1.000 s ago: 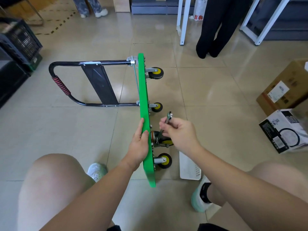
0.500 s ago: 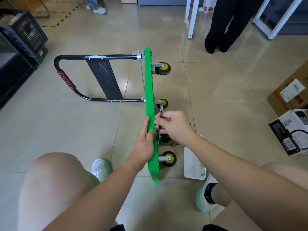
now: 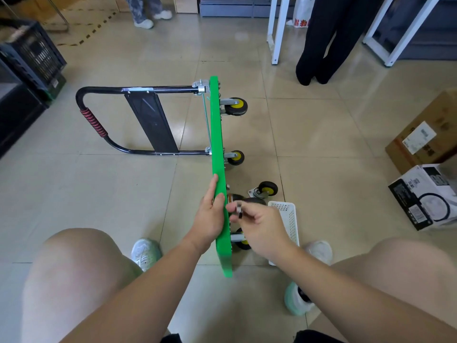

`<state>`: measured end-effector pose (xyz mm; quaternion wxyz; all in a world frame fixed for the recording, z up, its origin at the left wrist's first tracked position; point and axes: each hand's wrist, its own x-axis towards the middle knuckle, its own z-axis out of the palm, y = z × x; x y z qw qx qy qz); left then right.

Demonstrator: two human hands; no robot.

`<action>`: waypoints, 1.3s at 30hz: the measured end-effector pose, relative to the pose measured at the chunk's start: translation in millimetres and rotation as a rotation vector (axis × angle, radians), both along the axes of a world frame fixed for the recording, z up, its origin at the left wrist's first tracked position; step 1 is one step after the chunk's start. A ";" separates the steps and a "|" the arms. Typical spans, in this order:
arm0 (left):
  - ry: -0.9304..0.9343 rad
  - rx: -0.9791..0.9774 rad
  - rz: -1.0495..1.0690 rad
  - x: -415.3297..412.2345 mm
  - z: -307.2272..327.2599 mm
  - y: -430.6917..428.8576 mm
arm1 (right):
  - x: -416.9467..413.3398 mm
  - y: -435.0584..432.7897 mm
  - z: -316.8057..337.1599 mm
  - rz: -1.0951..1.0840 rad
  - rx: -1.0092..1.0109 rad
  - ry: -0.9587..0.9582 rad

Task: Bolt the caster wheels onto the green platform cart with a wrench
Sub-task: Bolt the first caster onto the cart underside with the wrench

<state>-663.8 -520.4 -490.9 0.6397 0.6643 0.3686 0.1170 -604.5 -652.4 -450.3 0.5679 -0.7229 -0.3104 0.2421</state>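
Green platform cart point(image 3: 218, 157) standing on edge on the tiled floor point(image 3: 321, 134); left hand point(image 3: 209, 219) grips its near top edge, right hand point(image 3: 259, 226) just beside, pinching a small, blurred silver metal piece point(image 3: 239, 210). Loose yellow-hubbed caster wheel point(image 3: 266, 189) lies beyond.

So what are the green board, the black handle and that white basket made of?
Green board: likely moulded plastic, with uniform colour and a smooth, matte edge.
Black handle: apparently painted steel tube, glossy and evenly bent.
White basket: plastic, with thin perforated walls.
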 end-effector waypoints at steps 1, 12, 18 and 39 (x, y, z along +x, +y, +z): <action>0.000 0.000 0.002 -0.6 0.8 -0.2 | -4.8 -4.7 -4.4 0.009 0.006 -0.042; 0.024 0.023 0.008 -1.7 8.0 -2.7 | 3.9 -13.6 8.0 -0.183 0.114 0.105; 0.045 0.015 -0.008 -0.7 12.0 -6.7 | 17.9 -31.8 -1.1 -0.312 -0.028 0.267; 0.040 0.002 -0.007 -2.7 21.7 -10.1 | 54.8 -63.4 -17.0 -0.597 -0.280 1.129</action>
